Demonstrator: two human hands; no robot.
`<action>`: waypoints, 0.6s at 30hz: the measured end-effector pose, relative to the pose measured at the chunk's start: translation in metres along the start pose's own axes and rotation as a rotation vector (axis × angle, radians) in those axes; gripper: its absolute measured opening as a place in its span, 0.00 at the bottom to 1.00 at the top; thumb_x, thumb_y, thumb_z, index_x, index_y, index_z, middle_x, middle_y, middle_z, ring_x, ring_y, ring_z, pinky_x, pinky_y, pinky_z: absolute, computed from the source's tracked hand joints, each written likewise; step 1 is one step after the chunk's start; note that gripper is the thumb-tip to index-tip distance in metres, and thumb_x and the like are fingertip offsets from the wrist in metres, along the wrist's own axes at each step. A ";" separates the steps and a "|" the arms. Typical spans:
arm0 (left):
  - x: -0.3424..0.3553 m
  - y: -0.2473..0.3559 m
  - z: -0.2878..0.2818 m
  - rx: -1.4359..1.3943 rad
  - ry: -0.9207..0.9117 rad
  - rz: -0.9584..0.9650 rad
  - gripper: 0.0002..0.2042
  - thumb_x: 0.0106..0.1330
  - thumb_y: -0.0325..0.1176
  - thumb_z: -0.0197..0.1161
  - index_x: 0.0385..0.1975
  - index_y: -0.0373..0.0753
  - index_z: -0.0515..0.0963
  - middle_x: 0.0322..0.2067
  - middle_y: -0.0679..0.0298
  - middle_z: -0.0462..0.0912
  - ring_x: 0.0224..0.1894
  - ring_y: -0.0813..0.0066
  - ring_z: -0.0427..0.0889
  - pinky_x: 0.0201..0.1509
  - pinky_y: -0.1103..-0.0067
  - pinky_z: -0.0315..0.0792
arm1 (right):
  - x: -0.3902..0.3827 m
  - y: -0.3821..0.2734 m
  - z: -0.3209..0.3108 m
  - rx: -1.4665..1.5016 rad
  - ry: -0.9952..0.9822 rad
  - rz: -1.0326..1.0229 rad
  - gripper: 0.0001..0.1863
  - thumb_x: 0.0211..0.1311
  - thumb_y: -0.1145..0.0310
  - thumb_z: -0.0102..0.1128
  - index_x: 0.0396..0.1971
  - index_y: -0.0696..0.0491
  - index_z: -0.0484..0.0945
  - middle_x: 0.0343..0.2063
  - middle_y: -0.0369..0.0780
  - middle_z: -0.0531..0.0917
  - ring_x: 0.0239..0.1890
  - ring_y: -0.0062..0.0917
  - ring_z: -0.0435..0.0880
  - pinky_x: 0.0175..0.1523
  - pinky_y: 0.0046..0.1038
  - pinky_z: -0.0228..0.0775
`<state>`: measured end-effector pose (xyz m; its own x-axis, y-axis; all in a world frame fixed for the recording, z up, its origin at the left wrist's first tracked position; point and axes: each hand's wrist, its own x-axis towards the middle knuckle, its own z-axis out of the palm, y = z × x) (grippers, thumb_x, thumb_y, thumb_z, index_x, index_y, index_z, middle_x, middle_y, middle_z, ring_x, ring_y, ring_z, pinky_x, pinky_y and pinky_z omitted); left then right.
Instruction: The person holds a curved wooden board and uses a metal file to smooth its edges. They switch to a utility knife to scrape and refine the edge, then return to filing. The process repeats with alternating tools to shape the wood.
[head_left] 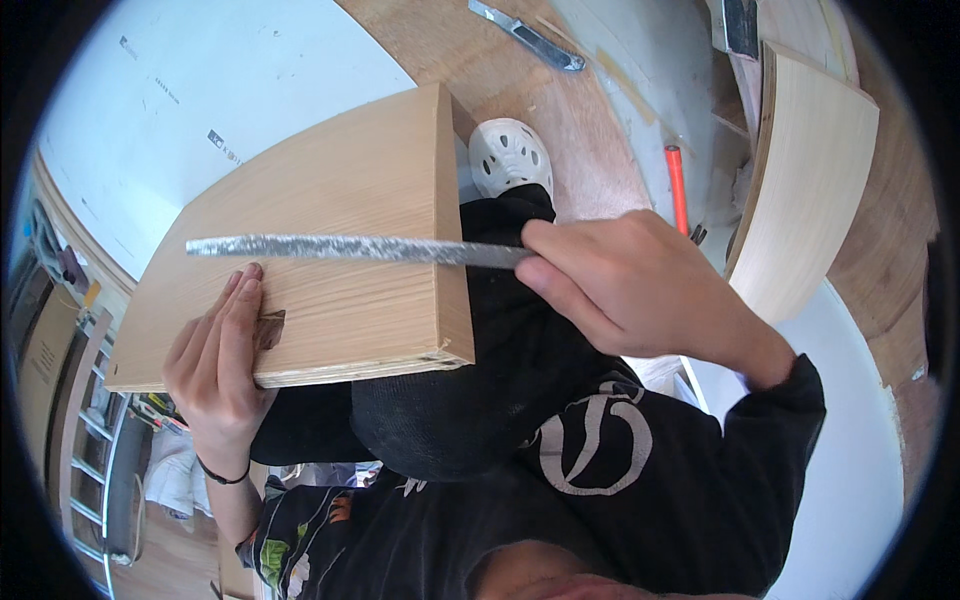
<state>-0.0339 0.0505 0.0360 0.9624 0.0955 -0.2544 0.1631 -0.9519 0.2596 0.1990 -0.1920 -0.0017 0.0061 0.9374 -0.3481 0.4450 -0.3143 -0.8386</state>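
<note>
A pale wood-grain box-like panel [340, 200] with a thick edge rests across my bent knee, tilted. My left hand [222, 355] grips its near edge, with straight fingers lying along the top face beside a small dark cutout [269, 330]. The thumb is mostly hidden. In my right hand [630, 285] is a long flat metal file [340, 248], its grey surface streaked with white dust. The file spans the panel from right to left, past the right-hand edge of the wood. The handle end is covered by my closed fingers. Whether the file touches the face, I cannot tell.
A utility knife [540, 42] lies on the plywood at the top. An orange-handled tool [678, 190] and a curved wooden panel [810, 180] are at the right. A white sheet [220, 110] spreads at the upper left; a metal ladder [90, 470] lies at the lower left.
</note>
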 end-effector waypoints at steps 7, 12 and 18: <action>-0.005 -0.004 -0.006 -0.006 -0.071 0.016 0.34 0.55 0.59 0.71 0.40 0.25 0.79 0.30 0.51 0.85 0.34 0.53 0.87 0.40 0.69 0.80 | -0.008 -0.009 -0.009 -0.022 -0.012 0.021 0.14 0.73 0.58 0.50 0.31 0.52 0.73 0.14 0.39 0.75 0.13 0.32 0.75 0.20 0.31 0.65; -0.002 0.008 -0.010 0.188 0.438 0.266 0.35 0.57 0.63 0.68 0.42 0.30 0.77 0.38 0.53 0.79 0.40 0.58 0.80 0.38 0.70 0.80 | -0.008 -0.017 -0.020 -0.059 -0.138 0.077 0.14 0.74 0.59 0.49 0.30 0.53 0.72 0.15 0.40 0.76 0.15 0.35 0.77 0.21 0.33 0.66; 0.011 0.044 -0.013 0.177 0.209 0.376 0.16 0.65 0.41 0.65 0.52 0.53 0.82 0.41 0.66 0.70 0.41 0.77 0.71 0.37 0.82 0.70 | 0.001 -0.017 -0.011 -0.033 -0.067 0.077 0.12 0.70 0.63 0.52 0.29 0.55 0.71 0.18 0.44 0.75 0.21 0.42 0.78 0.25 0.38 0.67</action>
<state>-0.0135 0.0131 0.0567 0.9736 -0.2268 0.0248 -0.2281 -0.9649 0.1303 0.2014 -0.1841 0.0171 -0.0185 0.8983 -0.4390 0.4750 -0.3785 -0.7944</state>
